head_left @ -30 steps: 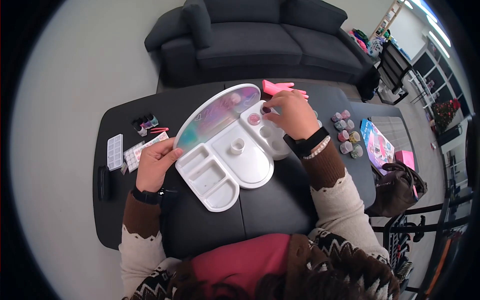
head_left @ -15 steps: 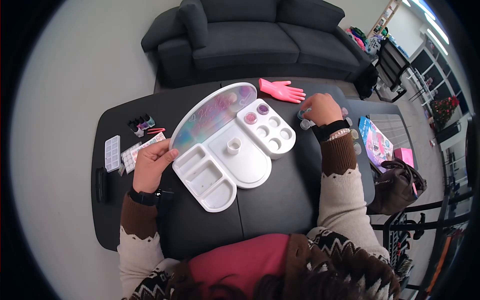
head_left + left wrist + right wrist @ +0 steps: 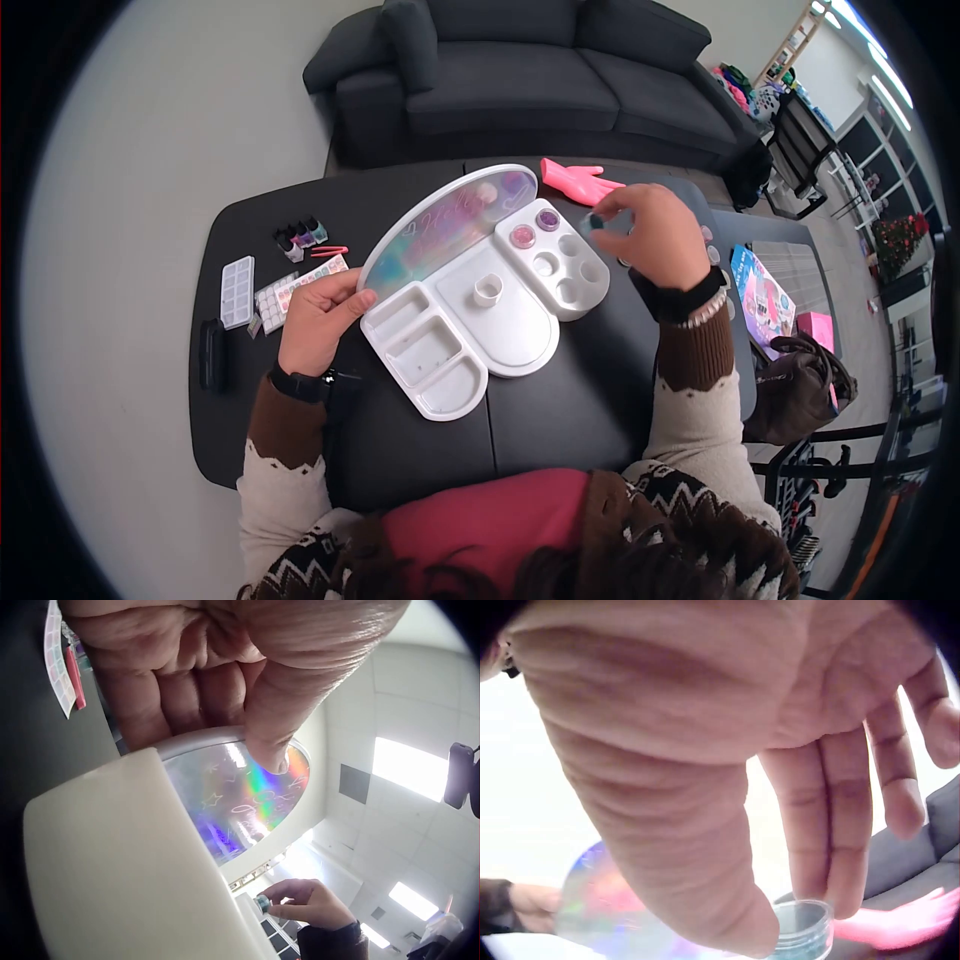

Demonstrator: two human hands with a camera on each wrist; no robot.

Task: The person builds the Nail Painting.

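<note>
My left hand (image 3: 318,322) grips the left edge of a shiny iridescent panel (image 3: 440,238), thumb in front and fingers behind. The panel stands upright along the back of a white plastic tray (image 3: 500,350). My right hand (image 3: 660,240) pinches a small clear jar (image 3: 806,935) with teal contents between thumb and fingers. That hand hovers just right of the tray's jar holder (image 3: 566,302). A pink jar (image 3: 522,237) and a purple jar (image 3: 547,220) sit in the holder's back holes; its other visible holes hold nothing. A small white cup (image 3: 488,289) stands on the middle section.
Behind the holder lies a pink model hand (image 3: 577,180). Nail polish bottles (image 3: 300,237), red tweezers (image 3: 328,251), a sticker sheet (image 3: 308,288), a white compartment box (image 3: 238,292) and a black case (image 3: 211,355) lie left. A booklet (image 3: 757,290) and bag (image 3: 800,385) are right.
My right hand has gone from the holder to the jars at the right and come back leftward with the teal jar. My left hand has kept its grip on the panel.
</note>
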